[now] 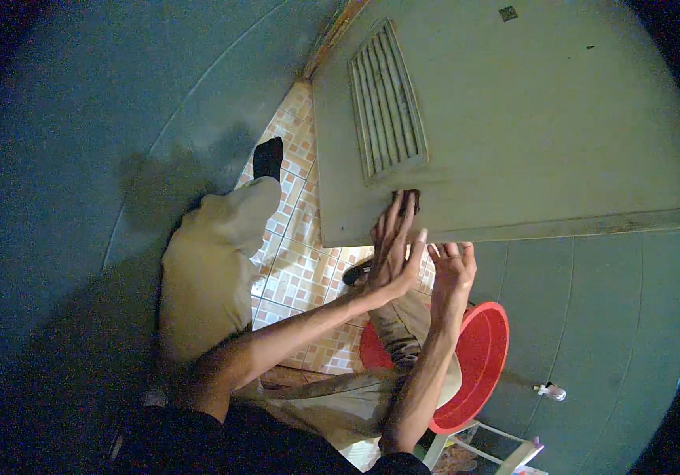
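Note:
My left hand (392,253) reaches up to a pale green door panel (530,119). Its long fingers are stretched and press a small dark reddish-brown pad (412,203) against the surface, just beside a slatted vent (388,101). The thumb stands apart from them. Most of the pad is under the fingertips, so its exact kind is unclear. Close by on the right, my right hand (453,271) has its fingers bent at the panel's near edge; the tips are partly hidden there, and it appears to hold that edge.
Between my legs and to the right sits a red plastic basin (486,360). A white rack (498,455) stands at the lower right. Blue-green walls (221,87) rise on both sides of a tiled floor (296,245). A small clear fixture (550,391) juts from the right wall.

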Available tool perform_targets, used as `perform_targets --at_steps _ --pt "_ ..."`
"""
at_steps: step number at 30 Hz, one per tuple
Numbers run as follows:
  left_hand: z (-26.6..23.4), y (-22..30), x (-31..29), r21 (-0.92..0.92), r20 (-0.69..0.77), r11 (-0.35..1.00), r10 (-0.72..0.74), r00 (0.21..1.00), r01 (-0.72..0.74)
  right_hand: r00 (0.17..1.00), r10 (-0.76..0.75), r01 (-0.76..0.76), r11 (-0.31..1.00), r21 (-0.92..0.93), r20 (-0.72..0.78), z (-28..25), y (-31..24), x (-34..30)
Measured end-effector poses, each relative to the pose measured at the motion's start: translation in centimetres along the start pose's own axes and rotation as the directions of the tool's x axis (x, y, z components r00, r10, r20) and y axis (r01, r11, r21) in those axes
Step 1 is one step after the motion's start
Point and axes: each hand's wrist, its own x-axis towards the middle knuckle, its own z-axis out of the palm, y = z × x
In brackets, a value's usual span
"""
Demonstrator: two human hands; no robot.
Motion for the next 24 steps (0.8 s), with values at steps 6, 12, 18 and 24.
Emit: perform_targets --at_steps 6,12,18,24 --pt "-1.0 -0.5 0.4 -0.059 0.036 0.993 0.108 0.994 -0.105 1.0 -0.014 0.013 0.995 -0.098 -0.007 1.1 0.1 -0.2" --pt "-0.3 -0.6 0.0 -0.025 -0.008 0.999 0.028 1.0 -0.028 0.995 0.037 -0.028 0.995 0.099 -0.093 0.0 0.4 0.0" --pt "-1.0 -1.4 0.2 -0.012 0.037 0.999 0.035 0.999 -0.035 0.985 0.128 -0.157 0.946 -0.285 -0.119 2.2 -1.0 -1.1" --pt "-1.1 0.3 0.1 -0.012 0.046 0.992 0.129 0.991 -0.128 0.993 0.048 -0.065 0.986 -0.151 -0.109 1.2 0.3 -0.7"
